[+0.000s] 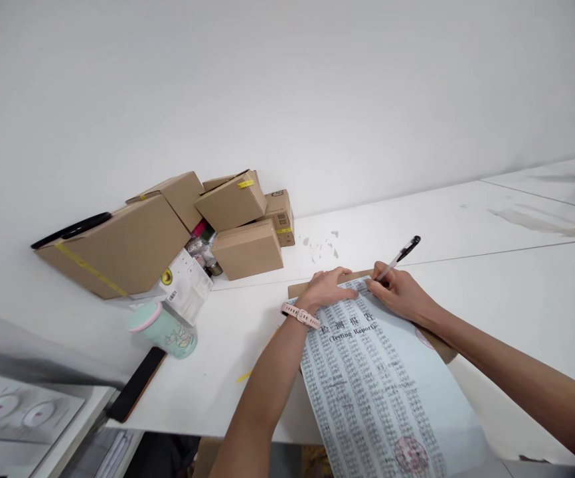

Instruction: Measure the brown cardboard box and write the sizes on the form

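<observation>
A long printed sheet headed "Testing Report" [362, 365], with a red round stamp near its lower end, lies over a piece of brown cardboard [298, 290] and hangs past the table's front edge. My left hand [325, 289] rests near the sheet's top edge, fingers spread; a pink watch band circles that wrist. My right hand [394, 292] grips a pen [398, 255] with a black cap end and clear barrel, tilted up to the right. The pen's tip is hidden by my fingers at the sheet's top edge.
Several cardboard boxes [247, 249] are stacked against the wall at the left. Nearer stand a mint tumbler [168, 332] with a pink-rimmed lid, a white avocado-printed box [188, 285] and a long black object [138, 385]. The white table [516, 285] runs to the right.
</observation>
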`<act>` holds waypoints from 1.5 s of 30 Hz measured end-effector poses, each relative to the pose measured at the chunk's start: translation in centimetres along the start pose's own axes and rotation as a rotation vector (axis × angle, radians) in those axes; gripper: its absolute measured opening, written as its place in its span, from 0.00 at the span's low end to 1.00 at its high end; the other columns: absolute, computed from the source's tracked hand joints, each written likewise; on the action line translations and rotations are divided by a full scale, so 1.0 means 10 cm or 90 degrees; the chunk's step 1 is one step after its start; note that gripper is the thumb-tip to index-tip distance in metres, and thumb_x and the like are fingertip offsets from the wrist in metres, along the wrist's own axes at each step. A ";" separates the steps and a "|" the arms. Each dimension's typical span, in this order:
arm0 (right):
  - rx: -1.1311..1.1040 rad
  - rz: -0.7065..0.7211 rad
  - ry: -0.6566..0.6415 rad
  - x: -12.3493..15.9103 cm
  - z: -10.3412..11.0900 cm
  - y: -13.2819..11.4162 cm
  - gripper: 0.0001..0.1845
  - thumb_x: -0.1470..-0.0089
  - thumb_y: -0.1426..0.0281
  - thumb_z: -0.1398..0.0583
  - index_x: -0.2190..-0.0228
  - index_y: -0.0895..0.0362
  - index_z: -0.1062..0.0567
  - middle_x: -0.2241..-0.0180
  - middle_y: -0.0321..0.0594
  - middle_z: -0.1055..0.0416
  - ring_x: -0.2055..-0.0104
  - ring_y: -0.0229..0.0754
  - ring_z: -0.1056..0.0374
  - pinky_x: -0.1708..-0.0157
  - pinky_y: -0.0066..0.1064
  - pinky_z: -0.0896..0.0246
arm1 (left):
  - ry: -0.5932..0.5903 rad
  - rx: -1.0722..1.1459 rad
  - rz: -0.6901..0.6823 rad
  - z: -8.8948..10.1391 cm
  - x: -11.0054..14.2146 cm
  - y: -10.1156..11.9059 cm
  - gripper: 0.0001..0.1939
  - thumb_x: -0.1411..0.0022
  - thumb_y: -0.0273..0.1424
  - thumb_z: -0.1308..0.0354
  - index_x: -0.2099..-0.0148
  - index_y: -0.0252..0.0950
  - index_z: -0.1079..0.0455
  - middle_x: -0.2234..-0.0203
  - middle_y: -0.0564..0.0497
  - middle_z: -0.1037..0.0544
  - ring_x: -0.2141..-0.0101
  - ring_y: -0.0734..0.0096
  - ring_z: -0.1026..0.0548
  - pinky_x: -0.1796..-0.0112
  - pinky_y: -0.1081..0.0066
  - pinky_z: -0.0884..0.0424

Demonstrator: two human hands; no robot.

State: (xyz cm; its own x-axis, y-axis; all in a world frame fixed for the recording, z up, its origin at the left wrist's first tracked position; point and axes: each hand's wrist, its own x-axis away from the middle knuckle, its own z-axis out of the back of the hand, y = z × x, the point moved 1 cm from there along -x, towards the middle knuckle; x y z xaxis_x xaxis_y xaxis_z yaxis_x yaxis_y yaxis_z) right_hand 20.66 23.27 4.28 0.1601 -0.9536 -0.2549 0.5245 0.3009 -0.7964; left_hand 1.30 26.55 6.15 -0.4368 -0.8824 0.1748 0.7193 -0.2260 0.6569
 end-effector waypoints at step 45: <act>0.001 -0.015 0.020 -0.01 0.01 0.01 0.10 0.48 0.62 0.45 0.75 0.51 0.42 0.82 0.29 0.43 0.78 0.38 0.47 0.75 0.32 0.52 | 0.023 0.033 -0.014 -0.04 -0.02 -0.06 0.36 0.46 0.44 0.36 0.36 0.43 0.34 0.43 0.45 0.25 0.43 0.47 0.29 0.46 0.54 0.31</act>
State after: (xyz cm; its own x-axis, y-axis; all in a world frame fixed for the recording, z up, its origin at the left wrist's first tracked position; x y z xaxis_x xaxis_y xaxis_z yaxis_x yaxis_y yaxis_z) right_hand 20.78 23.40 4.24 0.1221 -0.9597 -0.2532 0.5286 0.2788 -0.8018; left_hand 1.22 26.73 5.43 -0.4319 -0.8919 0.1341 0.6808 -0.2248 0.6972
